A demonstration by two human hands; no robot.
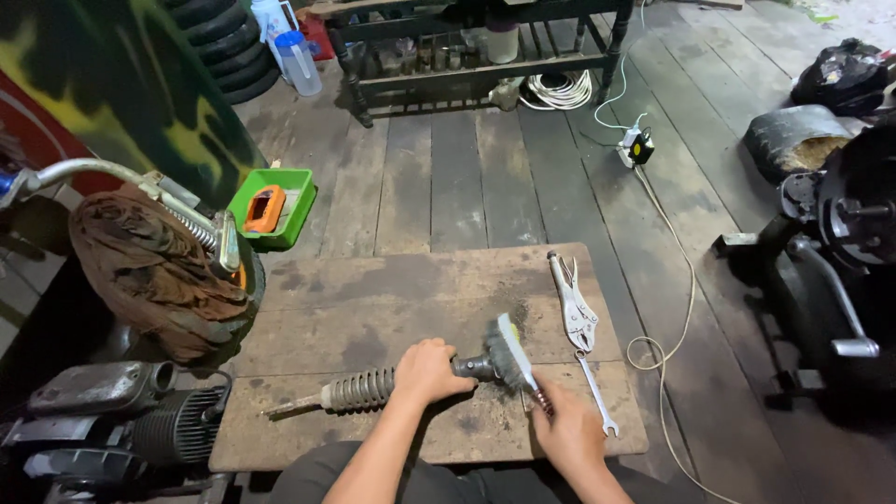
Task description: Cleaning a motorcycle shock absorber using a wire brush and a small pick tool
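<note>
Shock absorber (373,386) with its coil spring lies across the low wooden board (317,317) in front of me. My left hand (427,370) is wrapped round its middle, pinning it down. My right hand (567,431) grips the handle of a wire brush (507,353), whose bristles rest against the absorber's end. Locking pliers (573,303) and a wrench (596,395) lie just right of the brush on the board. A green tray (297,189) sits on the plank floor (467,168) beyond.

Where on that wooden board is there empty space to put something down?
The far left of the board, between the green tray and shock absorber, is bare. The right side is crowded: wire brush, locking pliers, wrench, right hand.
</note>
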